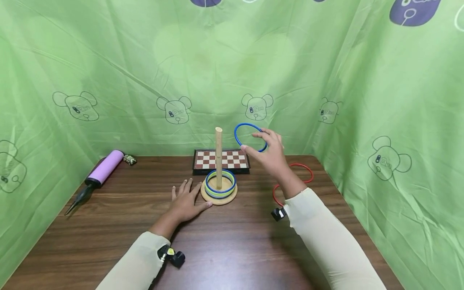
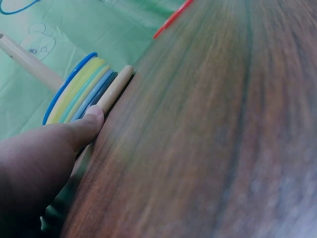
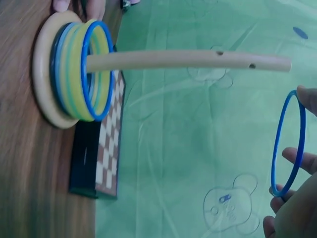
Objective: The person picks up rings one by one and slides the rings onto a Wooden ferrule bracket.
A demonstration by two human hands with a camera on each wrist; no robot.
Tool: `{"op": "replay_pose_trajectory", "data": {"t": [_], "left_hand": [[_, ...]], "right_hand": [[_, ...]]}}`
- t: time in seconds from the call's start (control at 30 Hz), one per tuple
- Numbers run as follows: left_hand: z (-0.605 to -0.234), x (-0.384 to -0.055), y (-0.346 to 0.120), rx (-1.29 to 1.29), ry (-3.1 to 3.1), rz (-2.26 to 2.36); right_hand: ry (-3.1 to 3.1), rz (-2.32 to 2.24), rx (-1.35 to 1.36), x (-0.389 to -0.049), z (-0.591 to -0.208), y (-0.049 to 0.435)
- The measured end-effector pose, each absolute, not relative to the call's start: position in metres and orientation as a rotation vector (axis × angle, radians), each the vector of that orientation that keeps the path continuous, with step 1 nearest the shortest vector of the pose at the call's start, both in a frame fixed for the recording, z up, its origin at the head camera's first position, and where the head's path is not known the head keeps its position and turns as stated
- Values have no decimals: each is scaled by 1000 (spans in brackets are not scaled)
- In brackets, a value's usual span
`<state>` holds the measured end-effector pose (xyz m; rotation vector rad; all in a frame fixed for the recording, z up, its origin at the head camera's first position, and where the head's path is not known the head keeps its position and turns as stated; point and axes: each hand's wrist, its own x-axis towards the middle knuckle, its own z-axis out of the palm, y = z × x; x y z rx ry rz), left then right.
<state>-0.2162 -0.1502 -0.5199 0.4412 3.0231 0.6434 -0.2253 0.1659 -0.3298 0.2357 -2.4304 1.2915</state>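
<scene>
A blue ring (image 1: pixel 236 137) is pinched between the thumb and fingers of my right hand (image 1: pixel 272 155), raised to the right of a wooden peg (image 1: pixel 219 149). In the right wrist view this blue ring (image 3: pixel 275 158) hangs level with the peg's tip, apart from it. Round the foot of the peg lies a stack of rings (image 3: pixel 74 74) in blue, yellow, green and dark colours, resting on a round wooden base (image 1: pixel 232 198). My left hand (image 1: pixel 185 204) lies spread on the table, its thumb (image 2: pixel 91 119) touching the base's edge.
Two red rings (image 1: pixel 302 164) lie on the table beyond my right forearm. Behind the peg sits a checkered board (image 1: pixel 235 159) in a black frame. A purple hand pump (image 1: pixel 108 167) and a small camouflage-patterned item (image 1: pixel 129 160) are at the far left. Green cloth walls enclose the table.
</scene>
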Motion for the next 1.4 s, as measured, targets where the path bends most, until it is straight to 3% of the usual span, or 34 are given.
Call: {"op": "replay_pose_trajectory", "data": {"t": [0.73,1.4], "left_hand": [[-522,-217,-151,452,3033,635],[-519,-217,-152,462,3034,623]], "right_hand": [[-2274,1399,533,-227,-322,116],[-2399,1477,388,-222,-380,106]]}}
